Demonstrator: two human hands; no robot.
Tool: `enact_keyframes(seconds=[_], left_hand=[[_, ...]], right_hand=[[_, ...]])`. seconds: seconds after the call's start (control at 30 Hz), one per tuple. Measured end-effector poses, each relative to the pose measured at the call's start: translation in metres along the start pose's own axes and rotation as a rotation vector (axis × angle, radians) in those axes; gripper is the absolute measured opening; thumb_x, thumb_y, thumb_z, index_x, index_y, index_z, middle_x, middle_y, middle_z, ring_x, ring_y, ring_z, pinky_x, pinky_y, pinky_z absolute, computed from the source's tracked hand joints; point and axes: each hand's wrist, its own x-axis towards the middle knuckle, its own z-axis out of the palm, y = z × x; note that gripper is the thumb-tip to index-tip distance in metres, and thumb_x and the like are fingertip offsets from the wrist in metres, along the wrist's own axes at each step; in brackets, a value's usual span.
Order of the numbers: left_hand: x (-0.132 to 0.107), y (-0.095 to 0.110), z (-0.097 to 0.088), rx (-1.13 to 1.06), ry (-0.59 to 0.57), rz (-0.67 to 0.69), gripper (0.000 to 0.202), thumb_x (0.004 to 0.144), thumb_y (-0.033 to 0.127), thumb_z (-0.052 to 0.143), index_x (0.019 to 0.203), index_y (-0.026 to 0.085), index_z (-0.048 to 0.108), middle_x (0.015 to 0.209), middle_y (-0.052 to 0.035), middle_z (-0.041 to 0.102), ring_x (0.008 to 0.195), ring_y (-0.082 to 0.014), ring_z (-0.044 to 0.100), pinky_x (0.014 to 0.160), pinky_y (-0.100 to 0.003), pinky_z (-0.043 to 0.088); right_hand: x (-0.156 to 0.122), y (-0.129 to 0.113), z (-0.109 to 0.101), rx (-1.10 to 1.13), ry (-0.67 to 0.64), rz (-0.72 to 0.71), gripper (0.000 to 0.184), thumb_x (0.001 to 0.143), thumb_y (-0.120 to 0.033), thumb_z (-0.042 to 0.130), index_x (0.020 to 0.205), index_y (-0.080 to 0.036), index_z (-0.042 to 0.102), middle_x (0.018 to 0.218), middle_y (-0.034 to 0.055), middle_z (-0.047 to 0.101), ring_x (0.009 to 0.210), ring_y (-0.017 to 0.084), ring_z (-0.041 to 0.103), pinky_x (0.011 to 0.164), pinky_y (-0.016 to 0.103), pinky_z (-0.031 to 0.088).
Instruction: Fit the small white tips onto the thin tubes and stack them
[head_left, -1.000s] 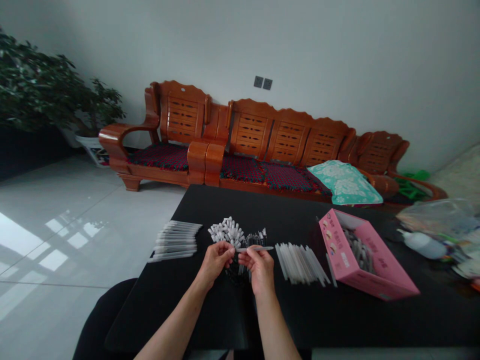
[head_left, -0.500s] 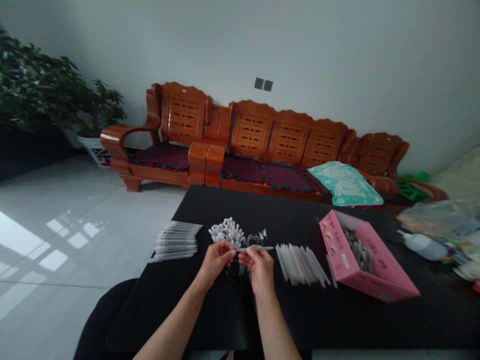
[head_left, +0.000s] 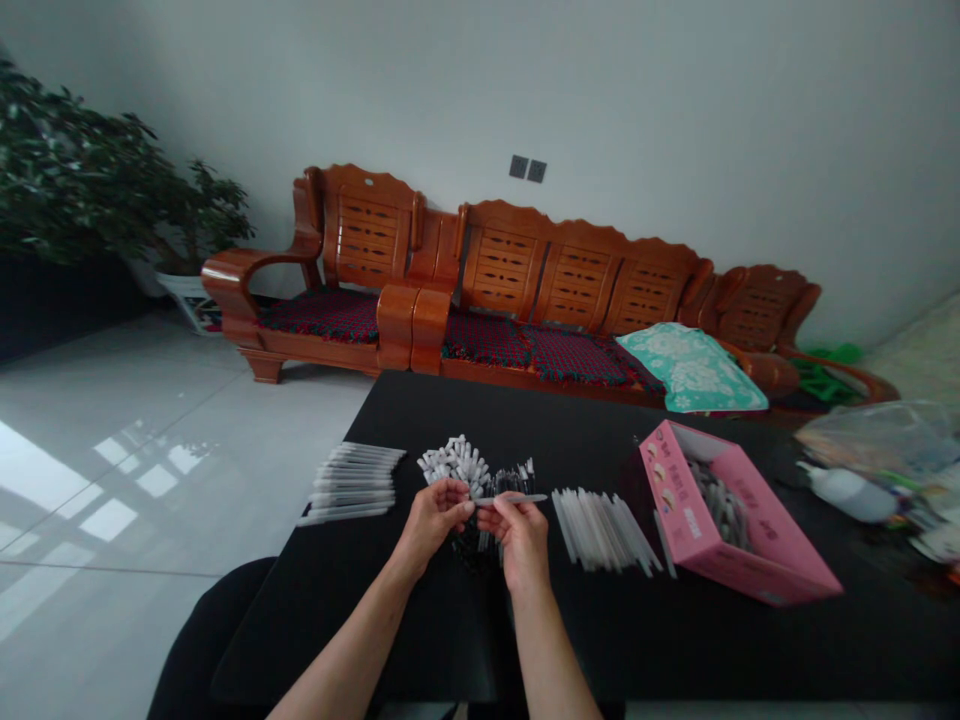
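A whitish pen (head_left: 534,498) lies level between my two hands over the black table. My left hand (head_left: 433,518) pinches its left end between thumb and fingertips. Around its middle, the thumb and fingers of my right hand (head_left: 517,532) are closed, with the pointed end sticking out to the right. Just beyond my hands sit a heap of white pen caps (head_left: 454,460) and a bunch of thin dark pen refills (head_left: 516,477), partly hidden by my fingers. Pale pen barrels (head_left: 604,530) lie side by side to the right; a row of whitish pens (head_left: 357,482) lies at left.
A pink box (head_left: 780,580) with grey pieces inside stands on the black table (head_left: 600,640) at right. Past it are a clear plastic bag (head_left: 874,435) and a white bottle-like object (head_left: 851,493). A wooden sofa (head_left: 416,325) runs behind the table.
Almost nothing differs. Both hands keep the same hold on the pen, with only a very slight shift of the view.
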Motion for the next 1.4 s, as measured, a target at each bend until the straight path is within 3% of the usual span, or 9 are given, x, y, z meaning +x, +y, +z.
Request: enact_keyframes(seconds=[0.17,0.4,0.6,0.9,1.0,1.2,1.3,1.4], left_hand=[[0.0,-0.004,-0.001,0.111,0.009,-0.054,0.036,0.078,0.048,0.061,0.069,0.013,0.058,0.056,-0.0001,0.057,0.041,-0.008,0.049,0.035,-0.016,0.034],[-0.002,-0.001,0.001,0.035,0.003,-0.012,0.03,0.066,0.038,0.074,0.077,0.013,0.06,0.058,0.0009,0.059,0.046,-0.0089,0.052,0.042,-0.018,0.043],[-0.001,-0.006,-0.002,0.113,0.015,-0.056,0.037,0.076,0.049,0.062,0.067,0.013,0.058,0.054,0.0003,0.056,0.038,-0.0077,0.047,0.032,-0.016,0.034],[-0.004,-0.007,-0.002,0.071,-0.013,-0.019,0.03,0.072,0.042,0.068,0.072,0.013,0.06,0.058,-0.0003,0.06,0.046,-0.0098,0.054,0.04,-0.018,0.042],[0.001,-0.005,-0.014,0.077,0.064,-0.008,0.032,0.073,0.043,0.065,0.081,0.013,0.062,0.068,-0.0028,0.064,0.051,-0.0113,0.057,0.042,-0.02,0.046],[0.014,-0.01,-0.056,0.297,0.4,0.063,0.027,0.072,0.034,0.063,0.09,0.014,0.063,0.068,-0.0024,0.065,0.056,-0.0144,0.061,0.048,-0.023,0.05],[0.016,-0.013,-0.062,0.459,0.396,0.053,0.02,0.073,0.027,0.06,0.089,0.017,0.066,0.071,-0.0022,0.066,0.059,-0.0159,0.063,0.052,-0.024,0.05],[0.018,-0.015,-0.052,0.667,0.322,0.157,0.016,0.074,0.021,0.059,0.086,0.02,0.07,0.077,-0.0027,0.069,0.068,-0.0165,0.065,0.065,-0.026,0.05]], right_hand=[[0.0,0.001,-0.001,-0.009,-0.006,0.004,0.031,0.061,-0.028,0.08,0.079,-0.014,0.06,0.063,0.0057,0.072,0.055,0.019,0.069,0.049,0.026,0.056],[0.001,0.003,-0.002,-0.01,0.004,0.011,0.033,0.061,-0.029,0.081,0.08,-0.014,0.06,0.063,0.0055,0.071,0.054,0.019,0.069,0.049,0.026,0.056],[0.002,0.004,-0.004,-0.011,-0.002,0.026,0.033,0.062,-0.028,0.08,0.081,-0.014,0.059,0.063,0.0065,0.072,0.053,0.019,0.069,0.049,0.026,0.056],[0.001,0.006,-0.005,-0.017,-0.003,0.023,0.028,0.064,-0.026,0.078,0.081,-0.014,0.059,0.063,0.0058,0.072,0.055,0.019,0.069,0.05,0.026,0.056],[0.004,0.002,-0.011,-0.008,0.022,0.015,0.026,0.063,-0.025,0.077,0.078,-0.015,0.058,0.064,0.0062,0.072,0.057,0.02,0.07,0.052,0.027,0.056],[0.01,-0.006,-0.033,-0.009,0.093,-0.002,0.026,0.06,-0.024,0.075,0.077,-0.016,0.057,0.065,0.0055,0.073,0.056,0.02,0.069,0.053,0.028,0.056],[0.01,-0.003,-0.038,-0.046,0.128,0.019,0.026,0.062,-0.028,0.075,0.077,-0.015,0.059,0.056,0.0017,0.068,0.047,0.016,0.064,0.046,0.025,0.053],[0.008,0.001,-0.038,-0.061,0.112,0.04,0.026,0.062,-0.032,0.076,0.075,-0.015,0.06,0.053,-0.0003,0.065,0.044,0.015,0.062,0.043,0.024,0.052]])
